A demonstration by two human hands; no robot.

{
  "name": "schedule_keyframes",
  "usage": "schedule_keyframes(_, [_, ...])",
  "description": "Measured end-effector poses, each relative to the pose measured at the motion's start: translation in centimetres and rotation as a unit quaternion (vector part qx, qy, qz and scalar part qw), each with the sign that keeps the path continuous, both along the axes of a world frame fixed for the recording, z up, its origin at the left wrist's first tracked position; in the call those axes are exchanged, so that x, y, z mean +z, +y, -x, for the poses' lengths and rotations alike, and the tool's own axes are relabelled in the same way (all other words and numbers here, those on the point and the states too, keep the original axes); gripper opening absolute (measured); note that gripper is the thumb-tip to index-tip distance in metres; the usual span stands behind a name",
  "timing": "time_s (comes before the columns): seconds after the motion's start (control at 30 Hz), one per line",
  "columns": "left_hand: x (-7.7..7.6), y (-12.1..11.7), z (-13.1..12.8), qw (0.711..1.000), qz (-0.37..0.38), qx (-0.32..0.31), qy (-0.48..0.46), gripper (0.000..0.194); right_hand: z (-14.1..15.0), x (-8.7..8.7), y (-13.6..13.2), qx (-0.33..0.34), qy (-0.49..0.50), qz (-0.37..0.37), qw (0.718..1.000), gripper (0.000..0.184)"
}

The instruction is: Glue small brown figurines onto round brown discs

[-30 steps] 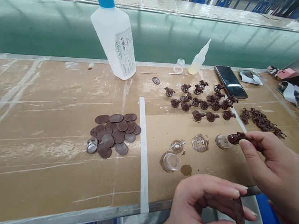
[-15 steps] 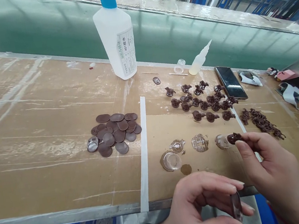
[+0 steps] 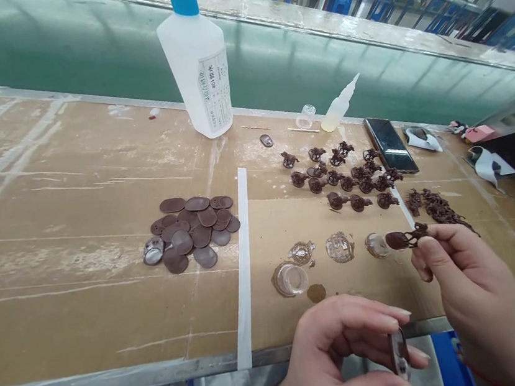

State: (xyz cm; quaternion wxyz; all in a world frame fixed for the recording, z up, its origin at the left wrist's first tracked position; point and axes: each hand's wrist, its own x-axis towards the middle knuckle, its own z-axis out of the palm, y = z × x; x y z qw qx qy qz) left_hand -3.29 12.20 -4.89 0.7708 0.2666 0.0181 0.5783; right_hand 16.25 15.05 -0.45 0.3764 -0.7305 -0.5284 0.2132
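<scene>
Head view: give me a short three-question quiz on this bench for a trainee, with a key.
1. What does the right hand pinch?
2. True or false: the white tape strip lies between the pile of brown ovals and the clear pieces.
3. Fill in: the label on the tall bottle with the blue cap reads ___ before its Chinese words.

Key: 1. a brown cut-out piece; 2. true; 3. 401
</scene>
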Motion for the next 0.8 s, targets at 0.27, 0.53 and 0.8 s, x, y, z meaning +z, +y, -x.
schedule_keyframes(0.27, [0.0,-0.1,-0.1,1.0,0.011,-0.012,-0.001,0.053,0.1,0.1,0.5,0.041,0.255,0.053,0.964,0.026])
schedule_keyframes(0.53, [0.2,0.0,0.1,1.0,0.012,-0.023,0.004,0.049,0.4,0.3,-0.4,0.007,0.015,0.012,1.0,0.029])
schedule_keyframes(0.8, [0.1,-0.2,-0.1,1.0,0.005,-0.002,0.004,0.053,0.9,0.2,-0.1,0.028,-0.159,-0.014,0.987,0.032])
